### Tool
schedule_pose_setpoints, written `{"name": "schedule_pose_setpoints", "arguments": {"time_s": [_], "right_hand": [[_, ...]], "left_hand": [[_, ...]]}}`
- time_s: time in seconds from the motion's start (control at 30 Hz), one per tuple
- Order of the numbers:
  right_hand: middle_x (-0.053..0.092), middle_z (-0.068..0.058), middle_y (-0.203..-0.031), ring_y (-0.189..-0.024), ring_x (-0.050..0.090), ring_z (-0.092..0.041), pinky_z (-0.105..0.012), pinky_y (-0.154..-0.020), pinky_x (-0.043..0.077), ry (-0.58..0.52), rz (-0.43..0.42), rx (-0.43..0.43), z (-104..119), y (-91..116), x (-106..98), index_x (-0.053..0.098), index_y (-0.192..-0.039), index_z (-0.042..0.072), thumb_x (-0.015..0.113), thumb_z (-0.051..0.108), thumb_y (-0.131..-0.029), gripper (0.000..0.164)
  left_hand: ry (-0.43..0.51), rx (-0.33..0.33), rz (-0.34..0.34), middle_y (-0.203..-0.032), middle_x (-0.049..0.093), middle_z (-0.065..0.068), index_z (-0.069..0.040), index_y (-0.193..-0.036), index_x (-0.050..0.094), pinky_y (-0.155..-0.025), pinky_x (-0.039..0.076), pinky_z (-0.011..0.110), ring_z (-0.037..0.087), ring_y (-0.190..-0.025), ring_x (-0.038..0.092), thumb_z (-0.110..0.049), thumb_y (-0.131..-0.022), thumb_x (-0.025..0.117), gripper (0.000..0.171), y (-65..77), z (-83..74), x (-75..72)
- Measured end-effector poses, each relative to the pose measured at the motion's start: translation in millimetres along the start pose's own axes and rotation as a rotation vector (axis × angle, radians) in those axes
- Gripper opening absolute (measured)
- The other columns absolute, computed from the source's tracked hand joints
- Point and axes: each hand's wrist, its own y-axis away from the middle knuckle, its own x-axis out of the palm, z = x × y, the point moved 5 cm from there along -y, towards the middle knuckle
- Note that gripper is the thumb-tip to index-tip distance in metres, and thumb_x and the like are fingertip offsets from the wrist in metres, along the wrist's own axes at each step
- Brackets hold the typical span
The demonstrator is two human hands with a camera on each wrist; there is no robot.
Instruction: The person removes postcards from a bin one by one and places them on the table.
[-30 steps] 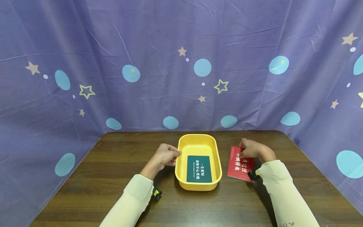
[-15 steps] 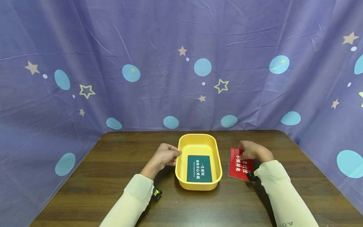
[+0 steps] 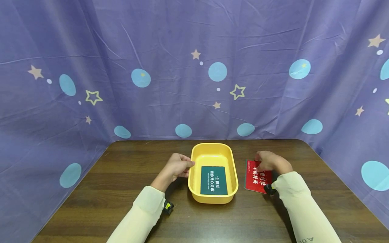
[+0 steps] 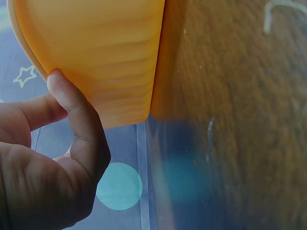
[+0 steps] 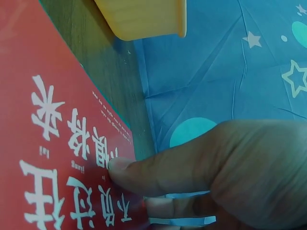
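A yellow plastic tray [image 3: 228, 153] stands in the middle of the table, and a dark teal notebook [image 3: 206, 182] with white lettering lies flat inside it. At the tray's left side, my left hand [image 3: 176, 166] pinches the rim; the left wrist view shows a fingertip against the rim's edge. To the right of the tray is a thin red notebook [image 3: 254, 180] with white characters. A teal edge shows under it. My right hand [image 3: 271, 161] grips its far edge, thumb [image 5: 144, 175] on the cover and fingers at the edge, partly hidden.
The brown wooden table [image 3: 127, 202] runs back to a purple curtain [image 3: 170, 67] with stars and blue dots. A black wrist camera [image 3: 168, 207] sits on the left wrist, and another [image 3: 269, 189] overlaps the red notebook's near right corner.
My right hand has shifted slightly left and toward me. The red notebook's far edge has come a little nearer, and more teal shows along its left side. Left hand and tray stay put.
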Motion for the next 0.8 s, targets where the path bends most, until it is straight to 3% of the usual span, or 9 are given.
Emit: {"name": "schedule_pose_setpoints", "arguments": {"time_s": [0.2, 0.37, 0.53, 0.67, 0.8], "right_hand": [[0.065, -0.014, -0.099, -0.091, 0.058, -0.029, -0.044, -0.079, 0.051, 0.044, -0.025, -0.034, 6.0, 2.3, -2.4, 0.062, -0.107, -0.003, 0.077, 0.008, -0.071, 0.040], [0.063, -0.013, -0.093, -0.091, 0.059, -0.032, -0.048, -0.081, 0.050, 0.104, -0.204, -0.144, 20.0, 2.2, -15.7, 0.061, -0.106, -0.002, 0.072, 0.006, -0.076, 0.032], [0.062, -0.018, -0.104, -0.099, 0.055, -0.037, -0.051, -0.088, 0.046, 0.065, -0.385, -0.201, 40.4, 5.3, -30.6, 0.058, -0.113, -0.004, 0.066, 0.011, -0.087, 0.031], [0.061, -0.021, -0.110, -0.105, 0.052, -0.036, -0.051, -0.094, 0.040, 0.007, -0.440, -0.229, 62.8, 7.3, -35.2, 0.057, -0.118, -0.005, 0.064, 0.018, -0.093, 0.034], [0.059, -0.019, -0.110, -0.106, 0.050, -0.035, -0.049, -0.092, 0.041, -0.055, -0.485, -0.277, 89.0, 7.8, -32.3, 0.056, -0.121, -0.004, 0.064, 0.020, -0.094, 0.037]], "left_hand": [[-0.003, -0.008, 0.004, -0.089, 0.064, 0.024, 0.006, -0.097, 0.060, -0.050, 0.058, 0.026, 0.013, -0.052, 0.056, -0.005, -0.088, 0.069, 0.016, 0.9, 0.8, 0.6], [-0.008, -0.013, 0.008, -0.089, 0.063, 0.023, 0.006, -0.097, 0.061, -0.051, 0.058, 0.027, 0.013, -0.052, 0.056, -0.006, -0.089, 0.068, 0.016, -0.1, 0.7, 1.1], [0.001, -0.003, 0.008, -0.087, 0.062, 0.021, 0.006, -0.097, 0.061, -0.050, 0.058, 0.026, 0.012, -0.053, 0.055, -0.005, -0.089, 0.068, 0.016, -2.0, 0.0, 0.8], [0.007, 0.003, 0.009, -0.085, 0.062, 0.021, 0.006, -0.096, 0.061, -0.050, 0.057, 0.025, 0.012, -0.053, 0.055, -0.004, -0.089, 0.068, 0.014, -2.3, 0.1, 0.2], [0.003, -0.001, 0.008, -0.084, 0.062, 0.020, 0.005, -0.096, 0.061, -0.050, 0.057, 0.026, 0.012, -0.053, 0.055, -0.004, -0.089, 0.068, 0.014, -1.3, 0.9, 0.1]]}}
